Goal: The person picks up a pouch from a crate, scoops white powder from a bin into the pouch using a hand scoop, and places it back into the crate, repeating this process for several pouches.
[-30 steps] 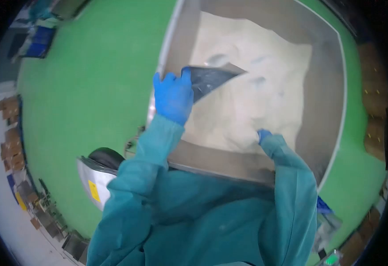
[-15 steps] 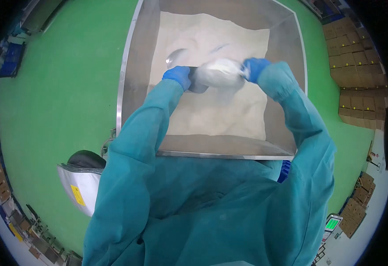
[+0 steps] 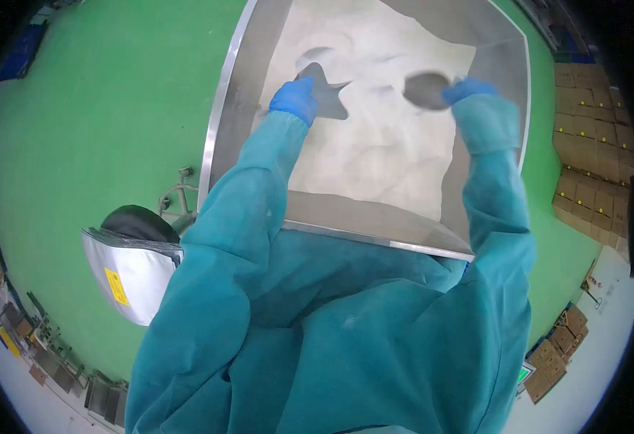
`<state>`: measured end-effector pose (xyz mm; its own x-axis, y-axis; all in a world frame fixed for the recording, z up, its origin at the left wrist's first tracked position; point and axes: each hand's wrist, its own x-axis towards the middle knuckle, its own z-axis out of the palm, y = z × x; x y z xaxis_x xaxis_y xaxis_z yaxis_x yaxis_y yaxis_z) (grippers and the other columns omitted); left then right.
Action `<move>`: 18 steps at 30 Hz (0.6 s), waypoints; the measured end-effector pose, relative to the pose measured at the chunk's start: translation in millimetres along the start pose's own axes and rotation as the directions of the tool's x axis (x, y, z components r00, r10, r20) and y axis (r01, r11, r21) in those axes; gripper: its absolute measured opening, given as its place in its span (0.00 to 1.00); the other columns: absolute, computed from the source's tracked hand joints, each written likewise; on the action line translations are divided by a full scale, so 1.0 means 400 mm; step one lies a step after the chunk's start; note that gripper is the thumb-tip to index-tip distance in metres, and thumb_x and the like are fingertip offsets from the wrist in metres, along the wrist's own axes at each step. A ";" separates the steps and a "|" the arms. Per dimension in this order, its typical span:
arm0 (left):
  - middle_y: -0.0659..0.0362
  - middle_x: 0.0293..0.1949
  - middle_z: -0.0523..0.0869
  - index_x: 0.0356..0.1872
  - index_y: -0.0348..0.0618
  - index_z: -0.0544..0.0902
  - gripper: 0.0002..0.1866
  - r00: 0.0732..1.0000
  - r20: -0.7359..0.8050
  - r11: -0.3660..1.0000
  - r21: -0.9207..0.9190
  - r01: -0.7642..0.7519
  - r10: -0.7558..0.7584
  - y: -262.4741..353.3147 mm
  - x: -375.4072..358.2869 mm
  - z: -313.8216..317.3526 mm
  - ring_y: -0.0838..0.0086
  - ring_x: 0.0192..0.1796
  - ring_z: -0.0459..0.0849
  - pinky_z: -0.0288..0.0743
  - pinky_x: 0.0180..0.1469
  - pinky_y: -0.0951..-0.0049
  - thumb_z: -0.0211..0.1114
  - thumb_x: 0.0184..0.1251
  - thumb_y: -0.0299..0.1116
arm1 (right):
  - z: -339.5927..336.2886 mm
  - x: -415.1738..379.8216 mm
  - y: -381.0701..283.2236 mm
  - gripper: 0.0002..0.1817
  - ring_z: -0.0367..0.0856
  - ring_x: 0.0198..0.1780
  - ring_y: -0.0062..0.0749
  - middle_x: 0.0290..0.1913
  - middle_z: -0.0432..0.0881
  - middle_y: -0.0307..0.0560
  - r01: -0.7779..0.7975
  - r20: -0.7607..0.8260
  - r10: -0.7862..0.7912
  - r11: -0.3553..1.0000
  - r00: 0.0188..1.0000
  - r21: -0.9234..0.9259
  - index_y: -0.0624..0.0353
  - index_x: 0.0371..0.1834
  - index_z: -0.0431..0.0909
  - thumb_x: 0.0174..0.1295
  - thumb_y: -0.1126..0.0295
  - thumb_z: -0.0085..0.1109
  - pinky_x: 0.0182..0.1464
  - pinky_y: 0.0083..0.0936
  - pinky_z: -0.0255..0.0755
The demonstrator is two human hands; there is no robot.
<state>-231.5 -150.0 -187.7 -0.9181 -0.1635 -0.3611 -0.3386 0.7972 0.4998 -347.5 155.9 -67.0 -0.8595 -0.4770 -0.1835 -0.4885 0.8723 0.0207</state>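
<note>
My left hand (image 3: 293, 100), in a blue glove, is closed on a grey pouch (image 3: 326, 98) with pointed corners, over the white powder (image 3: 375, 155). To the right, my gloved right hand (image 3: 470, 90) grips a scoop (image 3: 427, 90). The scoop's rounded bowl points left toward the pouch, looks dark grey and is a little blurred. Its handle is hidden in my fist. Just beyond my left hand, a curved shiny metal piece (image 3: 315, 55) lies partly sunk in the powder.
A metal bin (image 3: 375, 215) with high sloping walls holds the powder. Left of me, a stack of silver pouches (image 3: 132, 278) with a yellow label rests by a black round thing (image 3: 140, 223). Cardboard boxes (image 3: 588, 137) stand at the right on the green floor (image 3: 107, 123).
My right hand has drawn the scoop right, away from the pouch. White powder filled and streamed off it before; its bowl now shows grey. The view has shifted and turned slightly.
</note>
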 end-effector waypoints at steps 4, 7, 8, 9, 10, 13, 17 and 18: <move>0.46 0.45 0.81 0.56 0.48 0.74 0.23 0.995 -0.023 0.995 -0.017 -0.102 0.102 0.018 -0.003 -0.002 0.52 0.49 0.78 0.72 0.52 0.59 0.53 0.56 0.33 | 0.546 -0.009 0.018 0.17 0.78 0.48 0.44 0.40 0.82 0.51 0.024 0.349 -0.051 0.996 0.936 0.081 0.53 0.37 0.83 0.53 0.55 0.54 0.51 0.36 0.70; 0.46 0.45 0.81 0.58 0.48 0.73 0.24 0.995 -0.032 0.994 -0.043 -0.096 0.095 0.029 -0.021 -0.007 0.51 0.49 0.79 0.72 0.52 0.59 0.53 0.56 0.33 | 0.691 -0.021 -0.250 0.18 0.76 0.53 0.45 0.48 0.80 0.52 0.067 0.666 -0.119 0.992 0.736 0.104 0.52 0.46 0.80 0.56 0.59 0.48 0.56 0.38 0.67; 0.46 0.44 0.81 0.58 0.48 0.72 0.25 0.996 -0.031 0.995 -0.052 -0.087 0.086 0.034 -0.026 -0.009 0.51 0.48 0.79 0.72 0.52 0.58 0.53 0.56 0.33 | 0.769 -0.057 -0.276 0.19 0.76 0.54 0.46 0.49 0.79 0.52 0.068 0.535 -0.176 0.974 0.826 0.215 0.53 0.47 0.79 0.57 0.59 0.47 0.57 0.37 0.67; 0.46 0.44 0.81 0.58 0.48 0.72 0.25 0.996 -0.019 0.994 -0.066 -0.089 0.087 0.030 -0.032 0.003 0.51 0.48 0.79 0.72 0.52 0.58 0.53 0.56 0.33 | 0.798 -0.094 -0.293 0.19 0.75 0.54 0.46 0.51 0.79 0.51 0.083 0.389 -0.210 0.944 0.897 0.318 0.53 0.48 0.79 0.58 0.59 0.46 0.58 0.37 0.67; 0.45 0.44 0.81 0.58 0.49 0.72 0.24 0.996 -0.016 0.993 -0.076 -0.094 0.093 0.026 -0.028 0.008 0.51 0.48 0.79 0.72 0.52 0.58 0.53 0.56 0.33 | 0.816 -0.097 -0.287 0.19 0.76 0.53 0.46 0.49 0.80 0.51 0.004 0.457 -0.158 0.947 0.875 0.320 0.51 0.47 0.79 0.56 0.57 0.48 0.57 0.36 0.67; 0.46 0.44 0.81 0.58 0.50 0.72 0.25 0.999 -0.009 0.996 -0.075 -0.054 0.053 0.025 -0.007 -0.005 0.52 0.48 0.79 0.72 0.52 0.58 0.53 0.56 0.34 | 0.796 -0.086 -0.279 0.19 0.78 0.50 0.47 0.46 0.81 0.50 -0.186 0.578 -0.051 0.920 0.815 0.344 0.47 0.46 0.81 0.53 0.54 0.53 0.56 0.35 0.69; 0.45 0.44 0.81 0.59 0.51 0.72 0.26 0.997 -0.021 0.995 -0.075 -0.071 0.069 0.033 -0.005 -0.010 0.52 0.48 0.79 0.73 0.51 0.59 0.53 0.55 0.34 | 0.537 -0.105 -0.167 0.20 0.80 0.47 0.46 0.43 0.82 0.51 -0.196 0.540 -0.029 0.914 0.841 0.355 0.47 0.45 0.82 0.52 0.53 0.55 0.52 0.34 0.72; 0.45 0.45 0.81 0.59 0.52 0.71 0.26 0.998 -0.017 0.994 -0.092 -0.065 0.064 0.031 0.002 -0.007 0.53 0.48 0.79 0.73 0.51 0.59 0.54 0.55 0.34 | 0.437 -0.106 -0.138 0.18 0.78 0.49 0.45 0.45 0.81 0.50 -0.137 0.521 -0.049 0.940 0.852 0.313 0.48 0.45 0.82 0.54 0.55 0.53 0.54 0.35 0.70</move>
<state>-236.8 -141.8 -179.7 -0.9412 -0.1217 -0.3153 -0.2955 0.7492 0.5928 -257.8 146.6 -232.3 -0.6300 -0.3935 -0.6695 -0.2942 0.9188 -0.2632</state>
